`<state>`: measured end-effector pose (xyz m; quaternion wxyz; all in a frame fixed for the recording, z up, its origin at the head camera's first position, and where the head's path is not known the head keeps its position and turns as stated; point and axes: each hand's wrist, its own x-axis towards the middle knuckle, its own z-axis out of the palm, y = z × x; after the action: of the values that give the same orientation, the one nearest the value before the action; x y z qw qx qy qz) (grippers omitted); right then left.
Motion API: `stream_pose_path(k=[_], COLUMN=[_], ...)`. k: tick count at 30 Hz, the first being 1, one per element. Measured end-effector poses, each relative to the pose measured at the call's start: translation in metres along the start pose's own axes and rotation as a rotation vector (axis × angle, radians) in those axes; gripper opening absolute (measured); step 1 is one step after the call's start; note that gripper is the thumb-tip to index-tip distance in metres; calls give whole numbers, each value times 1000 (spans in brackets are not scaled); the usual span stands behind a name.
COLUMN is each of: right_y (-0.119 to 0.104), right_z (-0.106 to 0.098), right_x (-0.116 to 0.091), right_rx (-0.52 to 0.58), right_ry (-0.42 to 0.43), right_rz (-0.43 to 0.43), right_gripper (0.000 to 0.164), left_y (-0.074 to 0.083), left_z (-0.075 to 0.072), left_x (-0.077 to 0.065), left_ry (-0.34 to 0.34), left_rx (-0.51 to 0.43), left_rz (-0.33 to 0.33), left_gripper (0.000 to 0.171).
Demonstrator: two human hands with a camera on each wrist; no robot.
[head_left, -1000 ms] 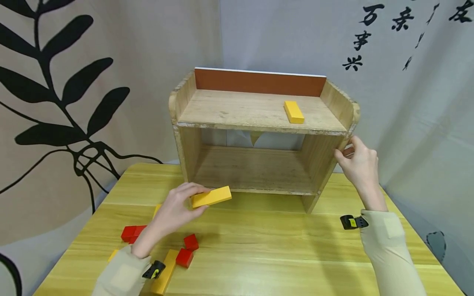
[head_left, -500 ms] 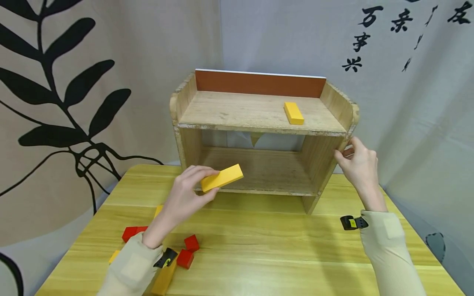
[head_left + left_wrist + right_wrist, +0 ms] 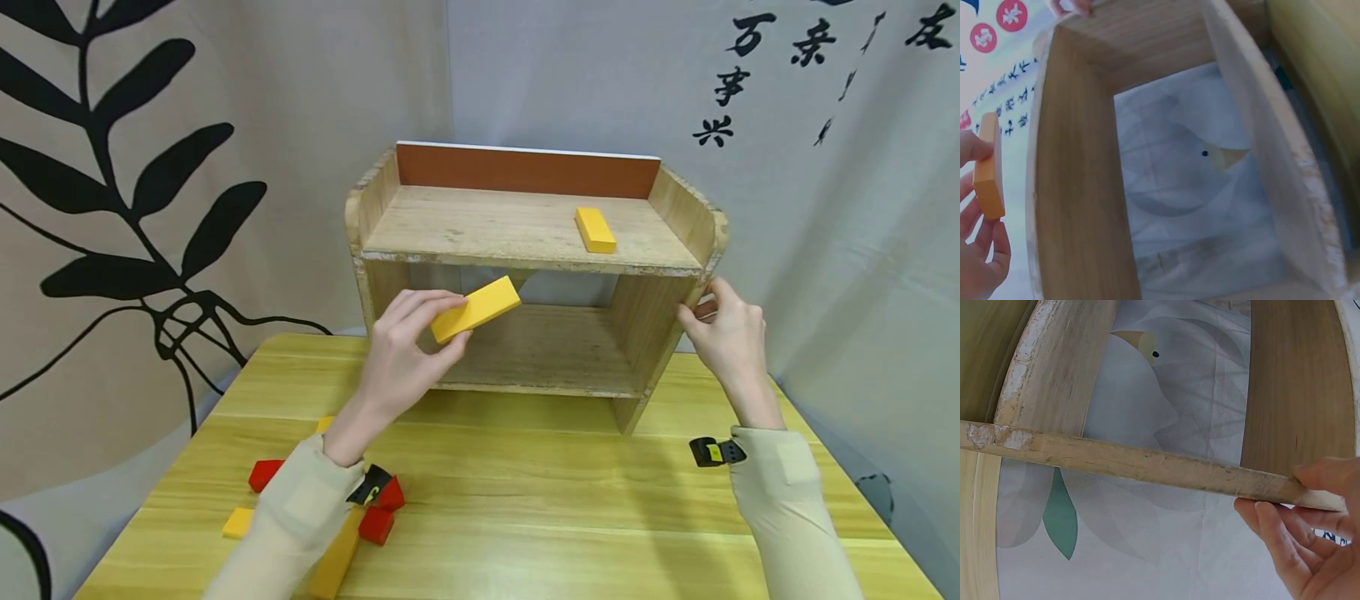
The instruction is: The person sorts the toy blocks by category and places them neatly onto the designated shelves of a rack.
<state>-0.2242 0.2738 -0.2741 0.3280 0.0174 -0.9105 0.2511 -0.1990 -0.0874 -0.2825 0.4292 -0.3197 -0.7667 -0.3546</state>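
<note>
Two hands work at the wooden shelf (image 3: pixel 525 275): the left hand (image 3: pixel 405 350) pinches a yellow block (image 3: pixel 476 309) before its lower opening, the right hand (image 3: pixel 723 333) grips the side panel. Only the head view shows another yellow block (image 3: pixel 596 228) on top; the right wrist view cuts off the fingertips (image 3: pixel 1272 525).

Yellow block (image 3: pixel 333 560) by red cubes (image 3: pixel 381 510) half under left sleeve (image 3: pixel 292 525) (bottom edge cuts sleeve, head cam).
</note>
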Motion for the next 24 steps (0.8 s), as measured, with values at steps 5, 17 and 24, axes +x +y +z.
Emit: stream_pose_path(k=[5,17,24], right_y=[0,0,0], right_z=[1,0,0], right_x=[0,0,0], right_rx=[-2,-8,-8], right_ry=[2,-3,-5], right_rz=[-1,7,4], right_gripper=[22,22,22], left_y=[4,5,-1], left_z=[6,20,32], left_x=[13,33,42], left_ry=[27,16,26], left_rx=[-9,4,31], left_rz=[11,-3,2], left_gripper=[30,28,27])
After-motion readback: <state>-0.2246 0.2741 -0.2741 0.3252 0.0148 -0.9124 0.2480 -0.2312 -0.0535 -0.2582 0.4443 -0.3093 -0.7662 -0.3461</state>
